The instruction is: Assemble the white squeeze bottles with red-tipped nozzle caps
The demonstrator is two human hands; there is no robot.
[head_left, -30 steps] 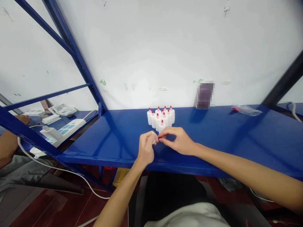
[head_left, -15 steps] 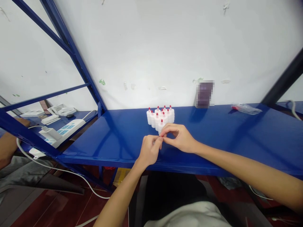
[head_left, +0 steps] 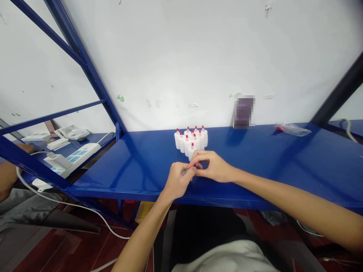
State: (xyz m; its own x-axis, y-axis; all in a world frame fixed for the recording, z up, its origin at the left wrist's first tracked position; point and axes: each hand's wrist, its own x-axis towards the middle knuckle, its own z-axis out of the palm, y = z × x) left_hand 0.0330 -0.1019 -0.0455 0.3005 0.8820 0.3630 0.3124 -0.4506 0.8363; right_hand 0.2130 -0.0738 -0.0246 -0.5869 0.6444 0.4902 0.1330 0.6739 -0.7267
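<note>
Hands (head_left: pixel 195 173) now closer together, bottle (head_left: pixel 185 172) hidden

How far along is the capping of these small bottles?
Done: a cluster of capped bottles with red tips stands on the blue shelf. In hand: the left hand and right hand meet around something small, mostly hidden. Left: a clear bag lies far right.

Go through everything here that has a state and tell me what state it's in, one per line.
Left hand: closed on a small bottle, mostly hidden.
Right hand: fingertips pinched at the left hand's.
Cluster of red-capped white bottles: upright, capped, bunched together.
Clear plastic bag: lying flat.
Power strip: something plugged in.
</note>
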